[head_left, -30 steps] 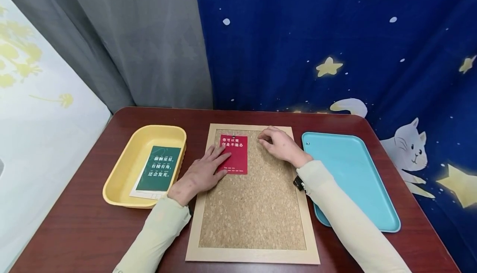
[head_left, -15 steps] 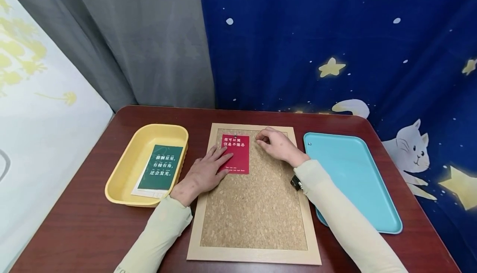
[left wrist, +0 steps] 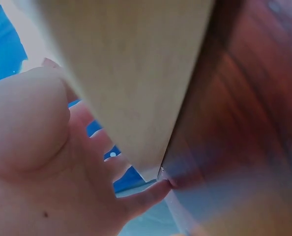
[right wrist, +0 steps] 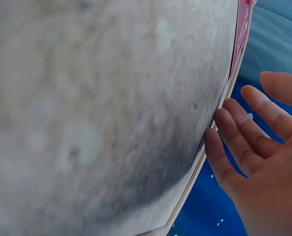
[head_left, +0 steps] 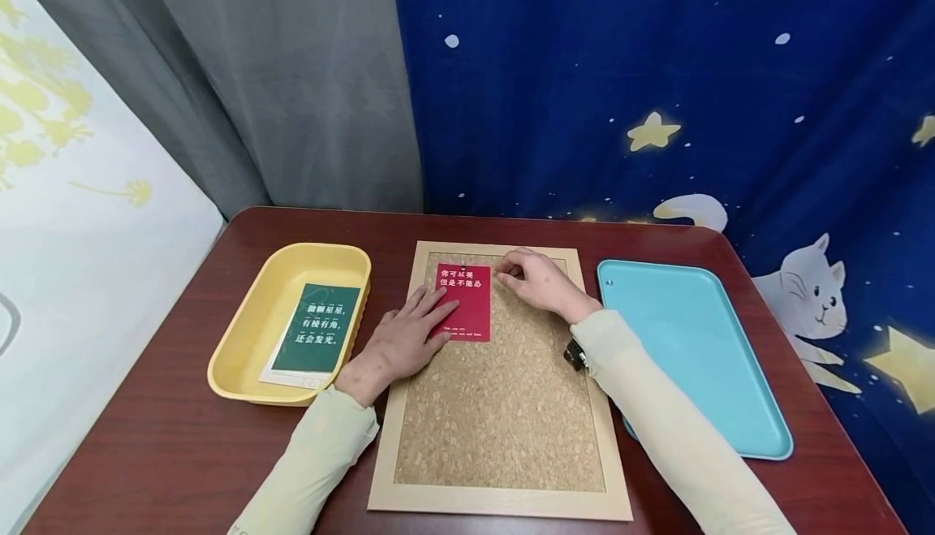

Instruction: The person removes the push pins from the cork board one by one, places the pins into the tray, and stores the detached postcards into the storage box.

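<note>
A red card (head_left: 471,308) with white lettering lies on the cork board (head_left: 504,421), and a small dark pin (head_left: 463,267) sits at its top edge. My left hand (head_left: 400,338) rests with spread fingers over the card's left side and the board's frame. In the left wrist view its fingers (left wrist: 143,199) stretch along the wooden frame (left wrist: 126,88). Just right of the card's upper corner is my right hand (head_left: 540,279), its fingers loosely bent. The right wrist view shows that hand (right wrist: 269,172) holding nothing, fingertips right at the cork surface (right wrist: 111,98).
To the left stands a yellow basin (head_left: 219,348) holding a green card (head_left: 317,328) on top of a white one. A blue tray (head_left: 694,348) lies at the right, partly under the right forearm. Curtains (head_left: 336,88) hang behind the dark red table (head_left: 146,437).
My right hand has drifted left across the cork, closer to the red card's upper right corner. The left hand stays on the card. The head view has shifted slightly.
</note>
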The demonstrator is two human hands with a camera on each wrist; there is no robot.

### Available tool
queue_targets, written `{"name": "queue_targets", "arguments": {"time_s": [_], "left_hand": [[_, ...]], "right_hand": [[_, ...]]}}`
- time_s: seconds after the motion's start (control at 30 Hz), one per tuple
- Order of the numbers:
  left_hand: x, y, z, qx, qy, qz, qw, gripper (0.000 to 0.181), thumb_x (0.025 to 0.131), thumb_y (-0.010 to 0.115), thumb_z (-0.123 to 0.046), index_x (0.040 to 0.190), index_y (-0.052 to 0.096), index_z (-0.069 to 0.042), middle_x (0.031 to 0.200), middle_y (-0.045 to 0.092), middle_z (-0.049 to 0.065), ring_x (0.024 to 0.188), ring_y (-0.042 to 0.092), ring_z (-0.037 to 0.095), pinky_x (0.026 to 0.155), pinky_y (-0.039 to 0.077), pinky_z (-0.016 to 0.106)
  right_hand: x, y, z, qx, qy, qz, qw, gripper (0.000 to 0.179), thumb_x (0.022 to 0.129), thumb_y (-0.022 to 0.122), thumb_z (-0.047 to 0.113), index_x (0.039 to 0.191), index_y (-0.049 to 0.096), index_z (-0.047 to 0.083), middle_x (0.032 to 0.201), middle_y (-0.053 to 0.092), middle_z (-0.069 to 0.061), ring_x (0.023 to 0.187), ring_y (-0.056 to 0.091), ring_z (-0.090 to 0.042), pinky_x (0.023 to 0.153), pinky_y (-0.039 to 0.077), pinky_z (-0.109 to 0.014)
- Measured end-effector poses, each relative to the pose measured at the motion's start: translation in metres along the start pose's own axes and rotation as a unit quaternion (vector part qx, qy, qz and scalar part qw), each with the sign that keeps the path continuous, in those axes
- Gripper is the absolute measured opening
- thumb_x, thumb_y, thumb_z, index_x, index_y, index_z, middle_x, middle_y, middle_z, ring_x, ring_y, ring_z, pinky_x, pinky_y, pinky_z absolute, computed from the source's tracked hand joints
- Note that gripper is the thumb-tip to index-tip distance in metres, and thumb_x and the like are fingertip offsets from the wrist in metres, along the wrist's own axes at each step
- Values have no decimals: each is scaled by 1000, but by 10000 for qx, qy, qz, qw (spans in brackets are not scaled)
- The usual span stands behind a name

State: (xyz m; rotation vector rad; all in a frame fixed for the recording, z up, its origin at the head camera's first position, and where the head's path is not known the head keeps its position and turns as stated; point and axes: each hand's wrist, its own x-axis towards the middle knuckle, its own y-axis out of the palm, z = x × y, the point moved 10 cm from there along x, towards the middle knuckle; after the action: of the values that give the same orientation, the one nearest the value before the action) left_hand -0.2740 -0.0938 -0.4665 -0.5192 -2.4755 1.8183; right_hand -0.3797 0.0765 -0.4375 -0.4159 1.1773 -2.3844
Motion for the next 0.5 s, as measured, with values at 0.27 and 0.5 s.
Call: {"name": "queue_targets", "arguments": {"time_s": [0.27, 0.5], "left_hand": [[-1, 2, 0, 51, 24, -24, 10000, 68, 102, 61, -43, 163, 36, -27, 175, 22, 7, 164, 13, 36, 121, 33, 67], [0, 1, 0, 54, 52, 2, 10000, 68, 102, 60, -43, 164, 35, -27, 175, 22, 8, 164, 12, 36, 122, 33, 66]], "right_hand": [[8, 10, -1, 528, 73, 188, 9984, 23, 102, 67, 21, 120, 73, 8, 113, 72, -7, 102, 68, -21, 88, 56, -36], [12, 9, -3, 822, -18, 145, 9965, 24, 102, 67, 20, 122, 74, 9, 112, 72, -8, 100, 68, -22, 86, 55, -35]]}}
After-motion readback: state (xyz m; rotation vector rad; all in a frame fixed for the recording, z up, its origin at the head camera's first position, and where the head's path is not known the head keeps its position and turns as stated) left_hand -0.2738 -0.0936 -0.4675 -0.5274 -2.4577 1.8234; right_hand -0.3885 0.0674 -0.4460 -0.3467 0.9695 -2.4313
